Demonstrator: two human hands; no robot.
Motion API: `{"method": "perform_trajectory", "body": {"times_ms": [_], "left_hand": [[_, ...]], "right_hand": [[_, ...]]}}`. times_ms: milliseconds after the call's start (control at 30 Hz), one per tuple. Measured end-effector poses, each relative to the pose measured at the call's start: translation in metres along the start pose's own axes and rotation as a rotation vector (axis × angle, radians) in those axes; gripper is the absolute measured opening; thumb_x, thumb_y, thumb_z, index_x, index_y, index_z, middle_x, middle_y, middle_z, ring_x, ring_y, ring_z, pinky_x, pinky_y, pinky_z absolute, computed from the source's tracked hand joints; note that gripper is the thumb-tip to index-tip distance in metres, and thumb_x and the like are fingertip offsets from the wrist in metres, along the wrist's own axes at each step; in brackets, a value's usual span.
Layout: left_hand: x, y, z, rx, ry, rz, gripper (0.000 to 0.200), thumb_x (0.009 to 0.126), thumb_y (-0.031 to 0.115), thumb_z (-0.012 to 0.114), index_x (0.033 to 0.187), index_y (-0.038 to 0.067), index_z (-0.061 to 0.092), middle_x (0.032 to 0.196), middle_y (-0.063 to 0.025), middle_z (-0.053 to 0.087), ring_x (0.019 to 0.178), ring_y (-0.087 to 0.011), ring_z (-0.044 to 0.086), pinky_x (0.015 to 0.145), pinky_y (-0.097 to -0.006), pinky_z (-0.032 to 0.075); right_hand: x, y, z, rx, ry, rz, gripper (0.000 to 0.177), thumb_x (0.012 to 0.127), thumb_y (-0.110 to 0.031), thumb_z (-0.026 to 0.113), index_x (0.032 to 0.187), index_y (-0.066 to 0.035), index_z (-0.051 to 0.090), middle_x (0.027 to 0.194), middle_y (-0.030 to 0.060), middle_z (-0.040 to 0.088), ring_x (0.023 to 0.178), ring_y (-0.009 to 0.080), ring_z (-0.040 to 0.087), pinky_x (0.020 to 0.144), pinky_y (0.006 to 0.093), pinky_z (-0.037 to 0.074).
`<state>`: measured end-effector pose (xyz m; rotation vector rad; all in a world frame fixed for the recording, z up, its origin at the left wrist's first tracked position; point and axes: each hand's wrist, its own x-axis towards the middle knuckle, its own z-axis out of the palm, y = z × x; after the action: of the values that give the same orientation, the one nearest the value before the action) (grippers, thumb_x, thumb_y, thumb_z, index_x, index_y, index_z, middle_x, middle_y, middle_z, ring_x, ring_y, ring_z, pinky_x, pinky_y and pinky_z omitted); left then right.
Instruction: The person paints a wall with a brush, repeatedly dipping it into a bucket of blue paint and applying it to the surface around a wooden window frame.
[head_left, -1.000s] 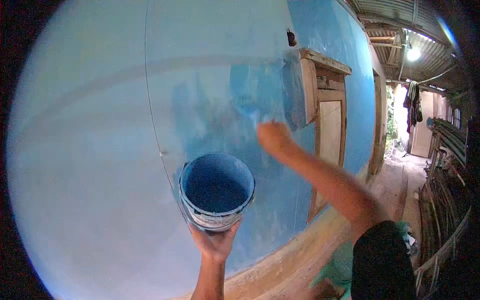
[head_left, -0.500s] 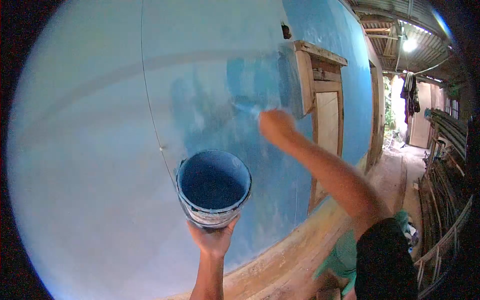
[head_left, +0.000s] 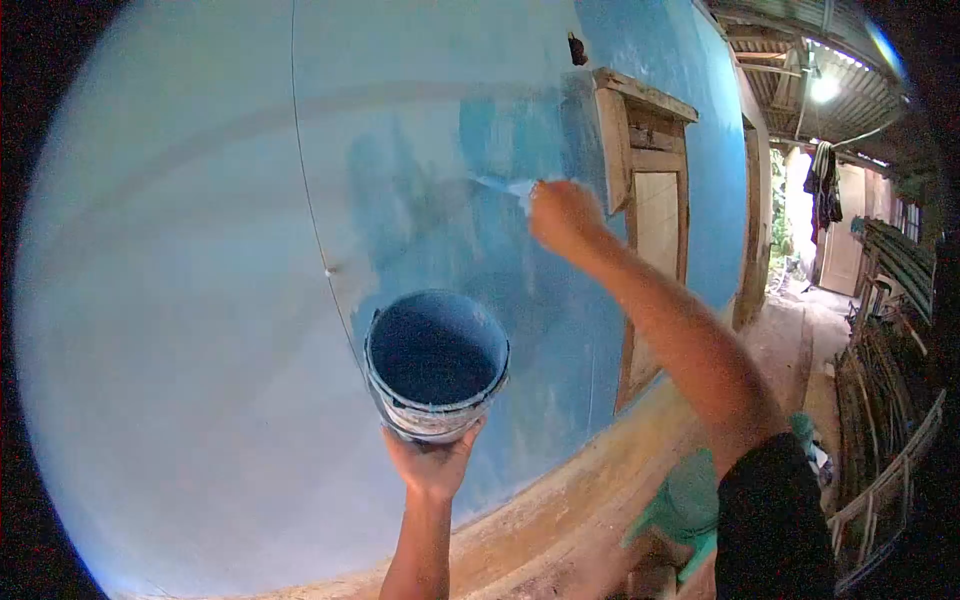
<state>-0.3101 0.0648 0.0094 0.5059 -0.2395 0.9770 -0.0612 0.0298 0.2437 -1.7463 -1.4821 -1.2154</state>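
My left hand supports a paint bucket from below, fingers wrapped round its base. The bucket's inside looks dark blue, and its outer wall is smeared with paint. My right hand grips a paintbrush whose blue tip points left against the wall. Around the brush the wall carries uneven darker blue patches, while its left part is pale blue. The bristles are blurred.
A thin cord hangs down the wall beside a small knob. Right of the brush is a wooden-framed opening. A green chair stands low right, near stacked sticks. A lit bulb hangs at upper right.
My right hand and the brush have moved slightly up and to the right. The bucket and my left hand sit a little farther right, and more of the green chair shows.
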Motion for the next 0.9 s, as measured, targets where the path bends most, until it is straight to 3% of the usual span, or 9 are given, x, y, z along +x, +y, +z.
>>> {"method": "perform_trajectory", "body": {"times_ms": [100, 167, 267, 333, 400, 500, 700, 767, 900], "left_hand": [[0.015, 0.01, -0.007, -0.039, -0.01, -0.017, 0.068, 0.088, 0.057, 0.046, 0.141, 0.016, 0.036, 0.145, -0.0144, 0.035, 0.128, -0.0388, 0.04, 0.096, -0.0574, 0.044], [0.016, 0.015, -0.005, -0.049, 0.007, -0.033, 0.07, 0.087, 0.059, 0.046, 0.142, 0.016, 0.034, 0.145, -0.0139, 0.034, 0.129, -0.039, 0.039, 0.096, -0.0574, 0.044], [0.012, 0.018, -0.002, -0.042, 0.026, -0.025, 0.073, 0.086, 0.062, 0.045, 0.143, 0.017, 0.032, 0.147, -0.0129, 0.032, 0.13, -0.0392, 0.038, 0.096, -0.0572, 0.045], [0.006, 0.018, 0.005, -0.021, 0.018, -0.005, 0.075, 0.086, 0.063, 0.044, 0.144, 0.018, 0.03, 0.147, -0.0124, 0.031, 0.13, -0.0393, 0.038, 0.095, -0.057, 0.045], [0.0, 0.019, 0.009, -0.023, -0.021, -0.017, 0.078, 0.084, 0.063, 0.048, 0.143, 0.015, 0.031, 0.147, -0.0158, 0.033, 0.131, -0.0405, 0.036, 0.104, -0.0598, 0.034], [-0.004, 0.018, 0.012, -0.026, -0.028, -0.005, 0.078, 0.084, 0.064, 0.046, 0.143, 0.015, 0.031, 0.146, -0.0164, 0.033, 0.131, -0.0405, 0.036, 0.102, -0.0596, 0.037], [-0.005, 0.024, 0.013, -0.002, -0.019, -0.029, 0.075, 0.087, 0.064, 0.041, 0.144, 0.017, 0.03, 0.148, -0.0136, 0.029, 0.131, -0.0394, 0.036, 0.098, -0.0563, 0.043], [0.002, 0.027, 0.005, -0.038, -0.055, -0.045, 0.069, 0.089, 0.055, 0.045, 0.143, 0.015, 0.031, 0.147, -0.0146, 0.031, 0.13, -0.0385, 0.038, 0.101, -0.0558, 0.041], [0.001, 0.032, 0.01, -0.006, -0.051, -0.057, 0.064, 0.09, 0.047, 0.05, 0.142, 0.014, 0.032, 0.145, -0.0156, 0.034, 0.13, -0.0372, 0.038, 0.102, -0.0549, 0.04]], "right_hand": [[-0.011, -0.02, 0.049, 0.02, -0.138, 0.053, 0.013, 0.079, -0.013, 0.057, 0.077, -0.003, 0.066, 0.074, 0.017, 0.066, 0.071, 0.0355, 0.067, 0.063, 0.0483, 0.053], [-0.03, -0.032, 0.054, -0.054, -0.189, -0.207, 0.012, 0.079, -0.012, 0.057, 0.081, -0.003, 0.065, 0.074, 0.0171, 0.066, 0.071, 0.0359, 0.067, 0.063, 0.0485, 0.053], [-0.013, -0.033, 0.007, -0.106, -0.339, -0.236, 0.012, 0.078, -0.011, 0.058, 0.084, -0.003, 0.065, 0.074, 0.017, 0.066, 0.071, 0.0362, 0.067, 0.063, 0.0493, 0.053], [0.016, -0.025, -0.018, -0.016, -0.185, -0.152, 0.011, 0.077, -0.01, 0.06, 0.084, -0.003, 0.064, 0.076, 0.0184, 0.066, 0.073, 0.0365, 0.067, 0.063, 0.0499, 0.053], [0.047, -0.03, -0.051, -0.017, -0.018, -0.076, 0.011, 0.078, -0.01, 0.058, 0.083, -0.003, 0.064, 0.078, 0.0201, 0.066, 0.074, 0.0368, 0.067, 0.063, 0.0503, 0.053], [0.079, -0.031, -0.046, 0.029, 0.202, -0.026, 0.011, 0.079, -0.01, 0.056, 0.081, -0.003, 0.064, 0.078, 0.0197, 0.066, 0.072, 0.0368, 0.067, 0.062, 0.0503, 0.053], [0.01, -0.058, 0.012, -0.027, 0.171, -0.163, 0.011, 0.079, -0.01, 0.055, 0.081, -0.003, 0.064, 0.076, 0.0181, 0.065, 0.071, 0.0359, 0.066, 0.062, 0.0497, 0.054], [-0.004, -0.054, -0.015, -0.112, -0.247, -0.287, 0.012, 0.079, -0.01, 0.056, 0.082, -0.003, 0.064, 0.077, 0.0179, 0.066, 0.071, 0.0353, 0.067, 0.062, 0.0492, 0.054], [0.038, -0.043, -0.053, -0.137, -0.218, -0.225, 0.012, 0.08, -0.011, 0.056, 0.083, -0.003, 0.065, 0.078, 0.0174, 0.067, 0.07, 0.0348, 0.067, 0.06, 0.0485, 0.054]]}}
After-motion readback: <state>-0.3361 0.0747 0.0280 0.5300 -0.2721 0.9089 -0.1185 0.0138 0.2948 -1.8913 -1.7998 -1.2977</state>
